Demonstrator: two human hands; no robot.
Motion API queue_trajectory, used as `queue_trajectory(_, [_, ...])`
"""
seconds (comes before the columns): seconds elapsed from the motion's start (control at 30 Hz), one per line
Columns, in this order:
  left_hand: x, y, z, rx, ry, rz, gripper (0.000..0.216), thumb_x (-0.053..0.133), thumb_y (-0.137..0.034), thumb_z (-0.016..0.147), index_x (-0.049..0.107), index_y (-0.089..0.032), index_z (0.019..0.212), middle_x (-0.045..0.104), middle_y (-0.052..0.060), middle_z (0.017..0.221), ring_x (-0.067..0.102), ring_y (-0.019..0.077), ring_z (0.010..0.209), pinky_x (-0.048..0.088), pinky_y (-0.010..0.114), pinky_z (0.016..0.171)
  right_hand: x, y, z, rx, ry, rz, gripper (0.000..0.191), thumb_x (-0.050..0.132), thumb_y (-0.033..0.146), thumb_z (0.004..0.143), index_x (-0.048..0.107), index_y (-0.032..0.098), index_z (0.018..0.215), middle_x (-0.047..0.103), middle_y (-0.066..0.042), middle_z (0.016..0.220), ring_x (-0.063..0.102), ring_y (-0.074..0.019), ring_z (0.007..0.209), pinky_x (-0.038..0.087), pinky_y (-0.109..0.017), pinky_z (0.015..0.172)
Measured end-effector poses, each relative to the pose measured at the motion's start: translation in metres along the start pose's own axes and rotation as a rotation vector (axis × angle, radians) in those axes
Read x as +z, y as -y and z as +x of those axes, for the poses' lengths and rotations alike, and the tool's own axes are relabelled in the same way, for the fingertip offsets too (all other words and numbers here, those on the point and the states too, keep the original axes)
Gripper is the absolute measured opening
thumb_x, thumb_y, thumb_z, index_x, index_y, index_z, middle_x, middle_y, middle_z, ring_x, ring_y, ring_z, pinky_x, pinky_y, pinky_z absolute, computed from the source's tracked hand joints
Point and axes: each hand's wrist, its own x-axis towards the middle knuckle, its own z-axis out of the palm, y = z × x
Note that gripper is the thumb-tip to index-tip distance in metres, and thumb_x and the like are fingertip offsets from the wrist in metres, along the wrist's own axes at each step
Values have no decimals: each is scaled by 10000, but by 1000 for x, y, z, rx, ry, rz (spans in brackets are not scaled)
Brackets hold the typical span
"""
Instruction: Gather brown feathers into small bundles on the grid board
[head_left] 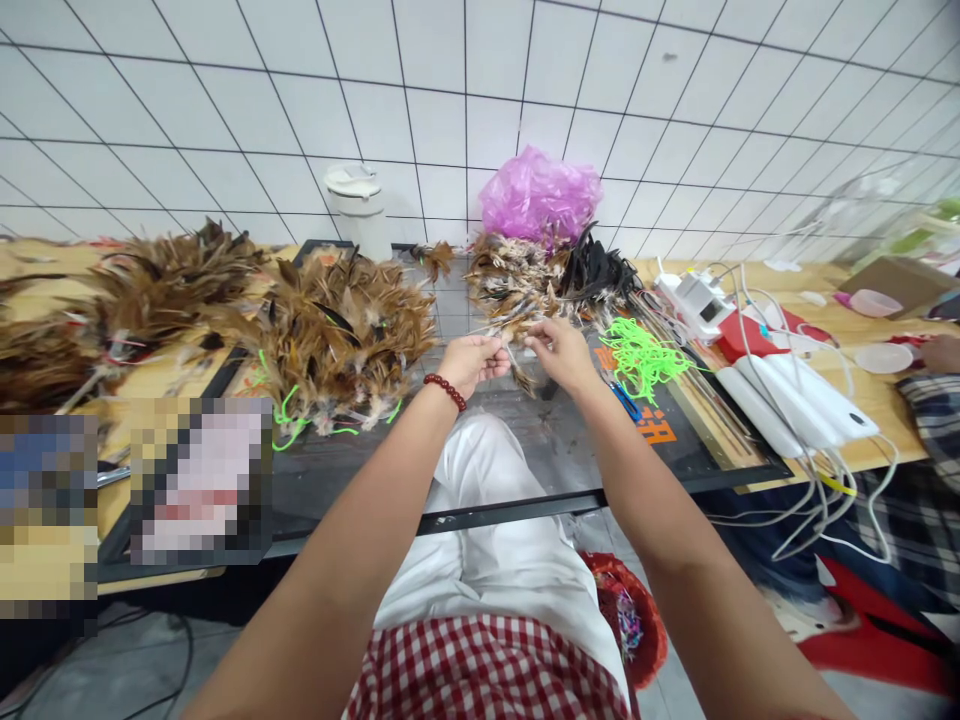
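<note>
My left hand, with a dark red bead bracelet on the wrist, and my right hand meet over the black mat. Both pinch a small feather between their fingertips. Just beyond them lies a pile of speckled and black feathers. A heap of brown feathers with green cords sits to the left. A tangle of bright green cord lies right of my right hand.
A pink plastic bag and a white lidded container stand against the tiled wall. White devices with cables lie at the right. More brown feathers cover the left table. Another person's hand shows at the right edge.
</note>
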Motion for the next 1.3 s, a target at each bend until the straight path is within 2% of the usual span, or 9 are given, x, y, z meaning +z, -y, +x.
queue_trajectory(0.23, [1,-1,-1,-2,9,11,152,602,-121,823,592,-81,677,609,32,565,576,82,465,498,212,527,10,6,3,79,247,337,245,561,347,796,696,164,888,689,-54,898,596,-182,842,449,-329,803])
queue_trajectory(0.37, [-2,1,1,-3,30,-9,124,617,-133,814,602,-88,700,636,47,598,597,89,497,513,216,555,14,5,2,126,197,416,199,596,347,748,654,158,738,655,-23,759,567,-149,733,434,-298,751])
queue_trajectory(0.57, [-4,1,3,-11,25,-46,94,645,-144,795,598,-96,731,644,51,608,604,94,510,520,226,582,18,1,0,170,164,515,162,528,338,799,563,181,774,617,1,702,539,-124,654,441,-270,676])
queue_trajectory(0.67, [-3,-2,1,-15,-11,-98,65,616,-125,812,584,-98,762,658,58,635,641,114,562,537,245,629,11,6,1,93,47,436,135,500,296,834,577,187,812,630,-14,725,559,-140,689,455,-290,707])
queue_trajectory(0.77, [-1,-5,-2,-38,-17,-129,36,601,-108,817,573,-96,797,682,82,681,678,142,637,552,270,680,2,13,1,-86,-16,308,149,493,235,845,631,187,817,660,-47,818,591,-169,810,460,-322,789])
queue_trajectory(0.87, [-1,-6,-3,-51,-8,-109,26,598,-90,810,577,-90,797,688,92,687,682,144,653,557,281,698,-1,17,0,-195,1,298,184,478,190,854,660,186,881,682,-63,887,617,-173,866,472,-324,820])
queue_trajectory(1.0, [0,-4,-2,-59,20,-35,32,614,-68,783,600,-80,757,690,101,681,671,141,614,563,295,685,2,20,-4,-187,13,276,190,527,181,833,645,194,982,694,-46,897,637,-165,811,485,-306,782])
queue_trajectory(1.13, [0,-3,-2,-56,28,-13,33,634,-84,774,620,-76,745,681,98,657,662,139,591,561,283,655,1,17,-3,-274,75,99,153,533,167,838,671,203,895,693,-43,830,620,-180,795,457,-313,775])
queue_trajectory(1.3, [-2,-2,-1,-49,44,-6,88,667,-139,770,629,-75,723,682,108,665,658,138,588,557,274,642,0,12,-1,-389,80,-39,225,476,156,873,692,212,901,665,-66,890,575,-194,864,410,-342,804])
